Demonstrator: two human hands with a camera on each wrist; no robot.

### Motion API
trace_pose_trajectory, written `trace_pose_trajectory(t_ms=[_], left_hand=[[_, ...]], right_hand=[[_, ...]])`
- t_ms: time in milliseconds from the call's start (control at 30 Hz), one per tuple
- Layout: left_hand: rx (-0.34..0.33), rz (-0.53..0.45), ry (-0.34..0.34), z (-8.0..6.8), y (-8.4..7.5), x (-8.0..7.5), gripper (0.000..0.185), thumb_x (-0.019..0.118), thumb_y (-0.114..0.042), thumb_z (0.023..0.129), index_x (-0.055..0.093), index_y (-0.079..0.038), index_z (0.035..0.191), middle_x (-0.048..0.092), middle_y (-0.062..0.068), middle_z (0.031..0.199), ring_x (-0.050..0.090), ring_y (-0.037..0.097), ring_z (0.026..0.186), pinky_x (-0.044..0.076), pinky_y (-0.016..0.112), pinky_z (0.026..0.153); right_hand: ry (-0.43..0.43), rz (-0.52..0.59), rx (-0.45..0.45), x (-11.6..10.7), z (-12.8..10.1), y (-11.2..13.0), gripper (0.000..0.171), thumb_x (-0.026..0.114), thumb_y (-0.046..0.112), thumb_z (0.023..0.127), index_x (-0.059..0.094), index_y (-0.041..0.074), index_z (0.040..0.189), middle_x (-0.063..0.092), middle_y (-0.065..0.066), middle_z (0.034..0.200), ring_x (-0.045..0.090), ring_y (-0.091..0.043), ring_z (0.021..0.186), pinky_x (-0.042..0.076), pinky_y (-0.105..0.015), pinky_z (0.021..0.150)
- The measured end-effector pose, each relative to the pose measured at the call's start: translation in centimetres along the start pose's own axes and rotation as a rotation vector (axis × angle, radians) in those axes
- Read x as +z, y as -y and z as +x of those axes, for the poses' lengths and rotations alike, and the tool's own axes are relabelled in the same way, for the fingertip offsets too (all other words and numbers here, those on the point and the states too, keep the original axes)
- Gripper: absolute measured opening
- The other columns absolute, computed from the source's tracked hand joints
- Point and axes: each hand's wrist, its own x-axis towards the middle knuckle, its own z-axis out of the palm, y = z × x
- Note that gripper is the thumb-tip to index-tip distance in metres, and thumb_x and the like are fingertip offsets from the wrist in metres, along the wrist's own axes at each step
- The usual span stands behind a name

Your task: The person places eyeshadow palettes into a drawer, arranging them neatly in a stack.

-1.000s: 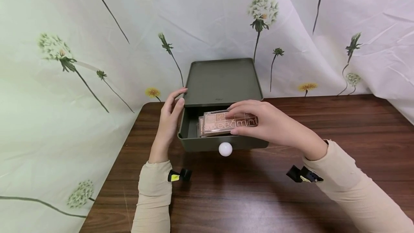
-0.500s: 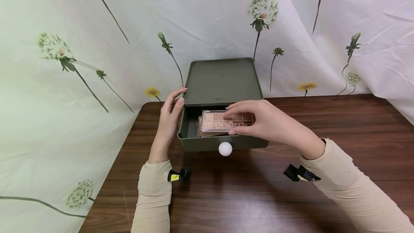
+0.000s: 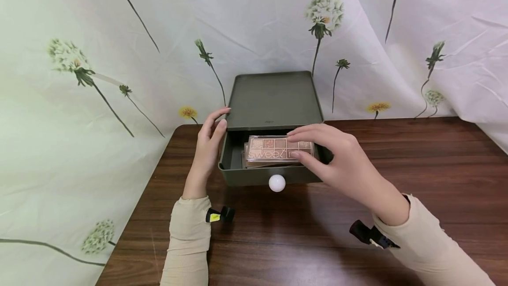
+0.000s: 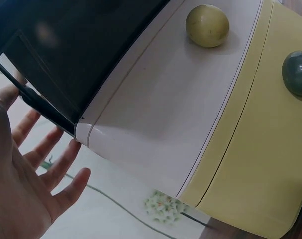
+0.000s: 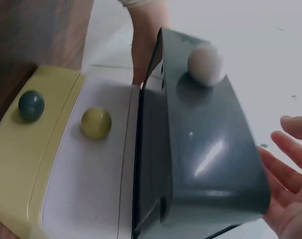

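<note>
We see the palette [image 3: 279, 149] now lying flat in the open top drawer [image 3: 234, 169], on top of what looks like another one beneath it, where a second ago it was tilted up above the drawer front in our right hand [image 3: 341, 162]. Half a second ago the fingers were wrapped over its right end; now they have straightened and slid toward that end, the fingertips resting lightly on the lid or just leaving it, and we cannot tell which. The right wrist view shows that palm loose and spread beside the drawer's dark front, gripping nothing. We judge the palette has been set down and let go.

Our left hand [image 3: 208, 147] has not moved across the three moments: its straight fingers lie against the cabinet's [image 3: 274, 98] left side, just behind the pulled-out drawer, steadying it. The left wrist view shows those fingers spread flat, holding nothing.

Just below the right fingertips, the white knob [image 3: 276, 182] on the drawer front sits untouched. The wrist views show two closed drawers under the open one, a white one with a yellow knob [image 5: 96, 122] and a yellow one with a dark knob [image 5: 31, 105].

With the palette at rest inside, the drawer stands open, ready to be pushed shut.
</note>
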Motion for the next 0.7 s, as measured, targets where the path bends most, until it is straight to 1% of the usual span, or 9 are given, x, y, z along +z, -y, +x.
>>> trace_pose_trajectory(t_ms=[67,167,267,400,500,600,700], left_hand=[[0.0,0.0,0.0,0.0,0.0,0.0,0.04,0.048,-0.024,0.104,0.053,-0.009,0.141,0.048,-0.004,0.146,0.046,0.014,0.128,0.037,0.034,0.103],[-0.001,0.0,0.001,0.0,0.0,0.0,0.041,0.048,-0.024,0.104,0.053,-0.009,0.141,0.047,-0.004,0.146,0.046,0.014,0.128,0.037,0.034,0.103],[0.001,0.0,0.002,0.0,0.0,0.0,0.041,0.047,-0.024,0.104,0.053,-0.009,0.141,0.047,-0.004,0.146,0.046,0.015,0.128,0.036,0.035,0.103],[0.0,-0.001,0.001,0.0,0.0,-0.1,0.041,0.047,-0.025,0.104,0.053,-0.009,0.141,0.047,-0.004,0.146,0.045,0.018,0.129,0.036,0.034,0.102],[0.0,-0.003,0.002,0.0,0.0,0.0,0.041,0.048,-0.025,0.104,0.053,-0.009,0.141,0.047,-0.004,0.146,0.045,0.018,0.129,0.036,0.034,0.102],[0.0,-0.006,0.002,0.0,0.0,0.0,0.041,0.047,-0.024,0.104,0.053,-0.009,0.141,0.047,-0.003,0.147,0.045,0.015,0.129,0.036,0.034,0.102],[-0.003,-0.008,0.003,0.0,0.0,0.0,0.041,0.047,-0.024,0.104,0.053,-0.008,0.141,0.047,-0.002,0.147,0.045,0.015,0.129,0.036,0.034,0.102]], right_hand=[[-0.062,0.019,-0.06,0.2,-0.3,0.6,0.021,0.071,0.016,0.093,0.073,0.003,0.109,0.071,-0.004,0.109,0.065,-0.018,0.104,0.046,-0.026,0.094],[-0.143,0.03,-0.126,0.6,-0.7,1.5,0.028,0.063,0.027,0.099,0.073,0.001,0.103,0.072,-0.006,0.099,0.066,-0.017,0.093,0.048,-0.023,0.087],[-0.181,0.035,-0.16,1.2,-1.3,2.3,0.028,0.062,0.026,0.099,0.073,0.0,0.099,0.071,-0.006,0.092,0.064,-0.015,0.082,0.05,-0.022,0.078],[-0.157,0.056,-0.147,2.3,-2.4,2.9,0.024,0.062,0.023,0.099,0.072,0.001,0.1,0.069,-0.004,0.089,0.06,-0.011,0.075,0.05,-0.021,0.069],[-0.134,0.054,-0.114,3.1,-3.2,3.1,0.023,0.061,0.023,0.1,0.071,0.003,0.101,0.069,-0.002,0.089,0.061,-0.009,0.075,0.051,-0.02,0.069],[-0.126,0.047,-0.09,4.0,-4.0,2.9,0.021,0.061,0.022,0.1,0.071,0.004,0.102,0.069,-0.002,0.089,0.062,-0.009,0.075,0.051,-0.019,0.071],[-0.123,0.039,-0.057,4.8,-4.9,2.6,0.021,0.061,0.023,0.1,0.071,0.005,0.104,0.069,-0.001,0.089,0.063,-0.009,0.075,0.051,-0.018,0.071]])
